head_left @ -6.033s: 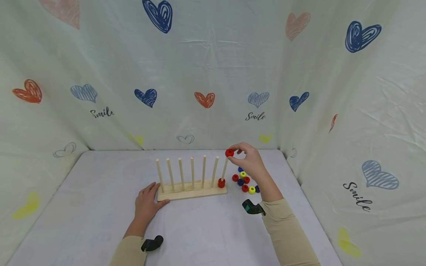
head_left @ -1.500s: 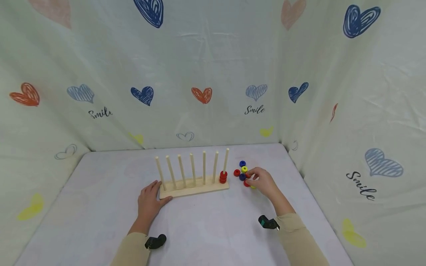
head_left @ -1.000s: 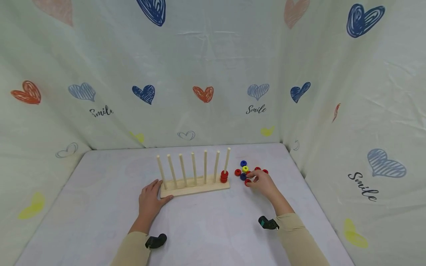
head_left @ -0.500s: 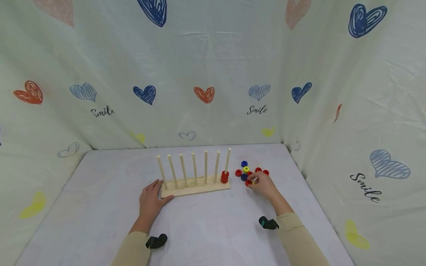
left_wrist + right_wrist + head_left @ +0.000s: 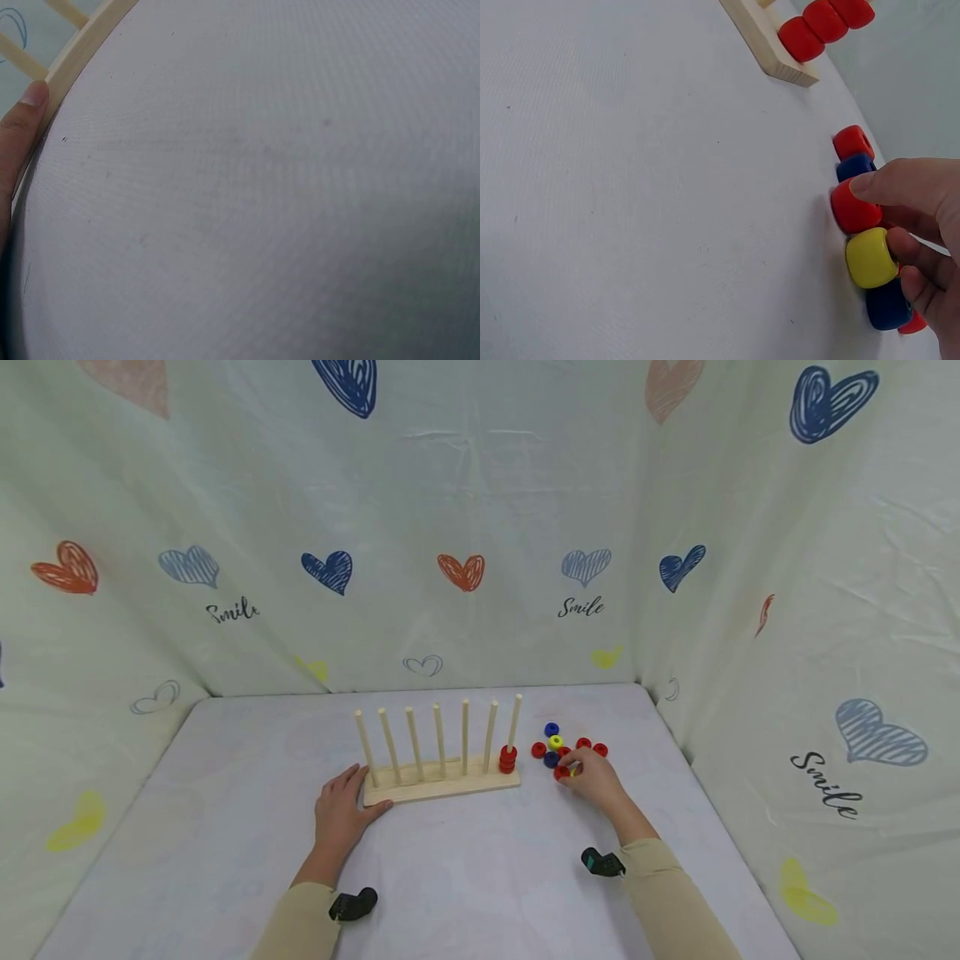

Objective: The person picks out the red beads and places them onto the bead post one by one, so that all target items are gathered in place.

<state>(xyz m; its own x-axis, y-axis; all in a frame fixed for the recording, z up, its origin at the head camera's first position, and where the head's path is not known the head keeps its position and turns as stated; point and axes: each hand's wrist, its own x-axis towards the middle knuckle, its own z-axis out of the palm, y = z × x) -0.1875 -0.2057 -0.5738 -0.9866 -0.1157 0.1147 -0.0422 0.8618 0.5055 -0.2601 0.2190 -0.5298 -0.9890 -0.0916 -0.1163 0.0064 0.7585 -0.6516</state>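
From my head I see the white-covered desk (image 5: pixel 480 877), with heart-printed curtain (image 5: pixel 480 485) rising behind its far edge and along both sides. The wooden peg rack (image 5: pixel 442 789) lies near the middle, seven pegs upright, with red beads (image 5: pixel 507 760) stacked on the rightmost. My left hand (image 5: pixel 341 814) grips the rack's left end. To the rack's right, my right hand (image 5: pixel 596 777) pinches a loose red bead (image 5: pixel 562 773) at the near side of a cluster. Beyond it sit a dark blue bead (image 5: pixel 552 760), a yellow bead (image 5: pixel 555 742) and, farthest, a blue bead (image 5: pixel 552 729); other red ones lie left and right, partly covered by my fingers.

From my left wrist, my thumb (image 5: pixel 28 112) presses the rack's near edge; the other fingers are out of sight.

From my right wrist, three beads show on the peg. My thumb is on the pinched bead, which is hemmed in: a second yellow bead (image 5: pixel 870 259) crowds its right side, against my fingers, with another blue bead (image 5: pixel 889 304) just past that.
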